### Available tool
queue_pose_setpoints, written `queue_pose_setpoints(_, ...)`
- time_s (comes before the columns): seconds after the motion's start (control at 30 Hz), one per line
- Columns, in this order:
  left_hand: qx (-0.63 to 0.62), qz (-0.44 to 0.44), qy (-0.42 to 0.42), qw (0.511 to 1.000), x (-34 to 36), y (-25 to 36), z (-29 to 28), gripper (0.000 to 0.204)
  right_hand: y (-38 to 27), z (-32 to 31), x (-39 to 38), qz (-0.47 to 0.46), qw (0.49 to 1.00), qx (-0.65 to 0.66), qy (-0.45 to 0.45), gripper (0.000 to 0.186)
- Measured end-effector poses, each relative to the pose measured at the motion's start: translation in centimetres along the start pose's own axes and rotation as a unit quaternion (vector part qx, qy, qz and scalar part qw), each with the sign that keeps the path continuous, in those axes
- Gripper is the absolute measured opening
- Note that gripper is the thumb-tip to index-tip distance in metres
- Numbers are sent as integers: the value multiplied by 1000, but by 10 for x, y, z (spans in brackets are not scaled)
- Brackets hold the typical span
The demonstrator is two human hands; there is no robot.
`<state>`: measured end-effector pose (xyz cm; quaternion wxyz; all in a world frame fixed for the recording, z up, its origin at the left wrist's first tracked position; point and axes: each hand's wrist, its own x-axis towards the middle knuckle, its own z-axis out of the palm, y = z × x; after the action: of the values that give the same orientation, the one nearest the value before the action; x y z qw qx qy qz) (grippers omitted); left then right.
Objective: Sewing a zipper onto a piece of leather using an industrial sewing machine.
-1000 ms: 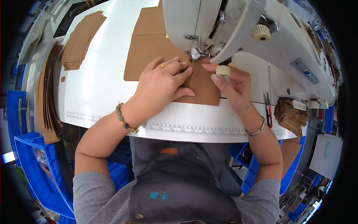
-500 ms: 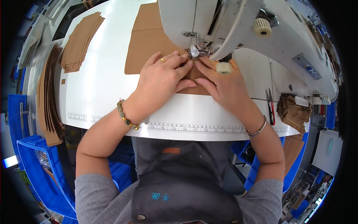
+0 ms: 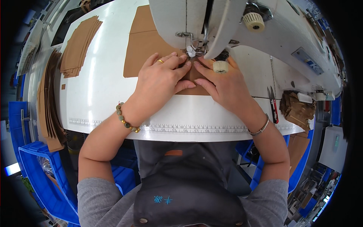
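Observation:
My left hand (image 3: 159,78) lies on brown sheet material (image 3: 141,47), its fingertips close to the left side of the sewing machine's (image 3: 249,36) presser foot (image 3: 193,53). On the other side, my right hand (image 3: 228,84) presses the same brown material, partly hidden behind a cream knob (image 3: 220,67). Both hands have fingers stretched out and thumbs apart from the forefingers, the thumb tips nearly meeting in front of the foot. What lies under the fingers is mostly covered, and the needle point cannot be made out.
Stacks of brown pieces (image 3: 81,47) sit at the left, with more hanging over the table's left edge (image 3: 49,102). Red-handled snips (image 3: 273,106) lie right of my hand, beside crumpled brown scraps (image 3: 297,109). A printed ruler (image 3: 181,129) runs along the front edge. Blue bins (image 3: 47,178) stand below.
The view has shifted slightly, so the machine and table appear a little further left. Both hands keep nearly the same place on the brown material beside the presser foot.

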<state>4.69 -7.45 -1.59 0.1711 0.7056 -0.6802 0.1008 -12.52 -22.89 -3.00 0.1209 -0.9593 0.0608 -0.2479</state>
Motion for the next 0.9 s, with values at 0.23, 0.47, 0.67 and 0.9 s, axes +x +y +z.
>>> queue_pose_setpoints(0.23,-3,-2,-5,1000,0,-3,2,53,6,3,-4,3,1000,15,-7,26)
queue_pose_setpoints(0.47,12,-10,32,999,-3,5,1,41,4,-6,7,16,993,-117,27,23)
queue_pose_setpoints(0.67,-38,-27,-2,999,-6,5,-4,42,-32,-2,-3,-67,992,-106,32,18)
queue_pose_setpoints(0.9,-68,8,-4,998,-4,-7,-11,56,-37,2,-7,-124,987,-70,73,15)
